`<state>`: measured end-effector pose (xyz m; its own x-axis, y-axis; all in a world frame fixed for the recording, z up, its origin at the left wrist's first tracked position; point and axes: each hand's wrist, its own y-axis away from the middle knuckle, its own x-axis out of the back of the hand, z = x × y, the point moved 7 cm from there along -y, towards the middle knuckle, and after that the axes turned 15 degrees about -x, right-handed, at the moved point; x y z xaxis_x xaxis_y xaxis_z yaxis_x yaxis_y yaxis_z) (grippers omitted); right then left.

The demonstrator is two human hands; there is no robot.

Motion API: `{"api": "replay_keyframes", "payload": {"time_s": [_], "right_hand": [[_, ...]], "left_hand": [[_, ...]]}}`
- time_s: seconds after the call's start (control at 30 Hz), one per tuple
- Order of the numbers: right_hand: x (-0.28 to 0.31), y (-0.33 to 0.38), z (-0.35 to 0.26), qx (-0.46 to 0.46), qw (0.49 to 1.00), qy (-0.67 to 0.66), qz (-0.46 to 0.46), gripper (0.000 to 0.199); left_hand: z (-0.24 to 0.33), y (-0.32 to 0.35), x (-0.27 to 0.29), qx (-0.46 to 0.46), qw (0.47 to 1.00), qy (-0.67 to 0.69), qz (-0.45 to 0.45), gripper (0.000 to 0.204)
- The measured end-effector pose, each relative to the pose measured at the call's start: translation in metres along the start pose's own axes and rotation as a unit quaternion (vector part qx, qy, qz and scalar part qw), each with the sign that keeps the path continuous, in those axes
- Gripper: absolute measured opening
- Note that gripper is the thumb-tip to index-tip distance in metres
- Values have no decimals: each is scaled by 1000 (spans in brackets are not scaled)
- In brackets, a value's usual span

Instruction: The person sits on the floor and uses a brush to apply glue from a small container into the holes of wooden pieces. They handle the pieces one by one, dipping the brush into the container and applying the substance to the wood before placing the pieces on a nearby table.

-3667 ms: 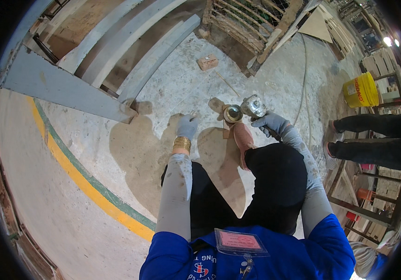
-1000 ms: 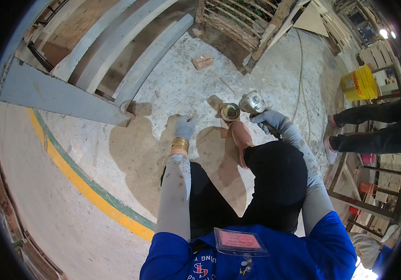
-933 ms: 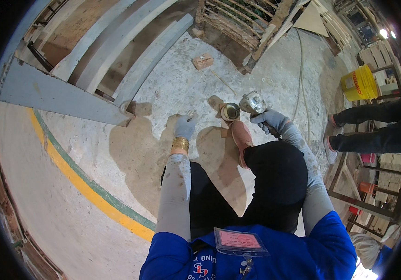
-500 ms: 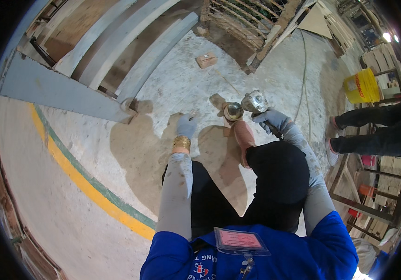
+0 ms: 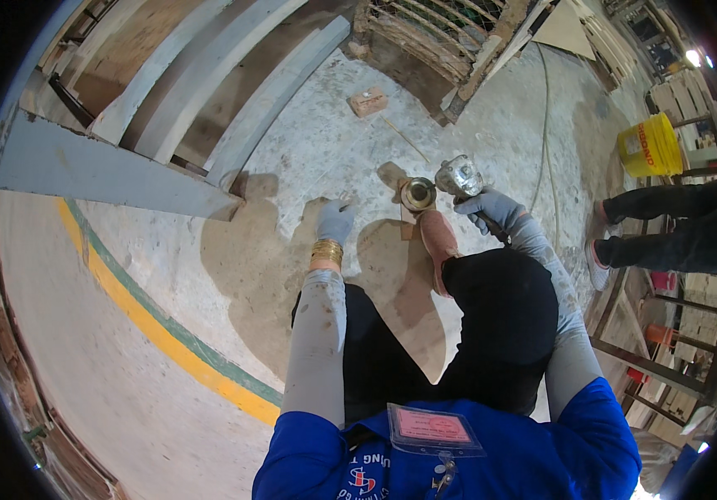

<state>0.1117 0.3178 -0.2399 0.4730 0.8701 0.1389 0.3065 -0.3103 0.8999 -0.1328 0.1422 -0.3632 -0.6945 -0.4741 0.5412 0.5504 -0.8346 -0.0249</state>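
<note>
My right hand [image 5: 492, 210], in a grey glove, is closed round the dark handle of a tool with a bulky silver metal head [image 5: 459, 176]. The tool is held above the floor, just right of a round open metal cup [image 5: 418, 194]. This cup has a shiny rim and a yellowish inside. It stands by the toe of my pink shoe [image 5: 438, 240]. My left hand [image 5: 336, 222], also gloved, hangs to the left of the cup, apart from it. Its fingers are curled in, and whatever they may hold is hidden. Gold bangles circle that wrist.
A brick-like block [image 5: 368, 102] and a thin stick [image 5: 406, 139] lie ahead on the concrete. Grey-painted boards [image 5: 117, 175] stand at left, a wooden frame with mesh [image 5: 438, 37] ahead. A hose [image 5: 545, 133], a yellow bucket [image 5: 649, 150] and another person's legs [image 5: 667, 229] are at right.
My view has shifted slightly. The right hand has stayed round the tool beside the cup, and the left hand has barely moved.
</note>
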Motion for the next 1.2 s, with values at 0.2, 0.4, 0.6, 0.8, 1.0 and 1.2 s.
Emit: {"api": "replay_keyframes", "payload": {"time_s": [0.2,0.4,0.6,0.8,1.0,1.2], "right_hand": [[-2,4,-1,-15,1000,10,4,25],[-4,6,0,-28,999,26,5,24],[-4,6,-2,-12,1000,21,-13,24],[-2,4,-3,-19,999,33,-3,23],[-3,4,-2,-16,1000,18,8,21],[3,-3,3,-9,1000,7,7,24]], "left_hand": [[-13,1,-3,28,999,20,2,29],[-13,1,-3,3,1000,16,14,29],[-10,-1,-5,27,999,36,-5,34],[-5,0,-3,29,999,20,-18,34],[-3,0,-1,27,999,18,-1,34],[1,-1,-5,-1,999,39,5,28]]}}
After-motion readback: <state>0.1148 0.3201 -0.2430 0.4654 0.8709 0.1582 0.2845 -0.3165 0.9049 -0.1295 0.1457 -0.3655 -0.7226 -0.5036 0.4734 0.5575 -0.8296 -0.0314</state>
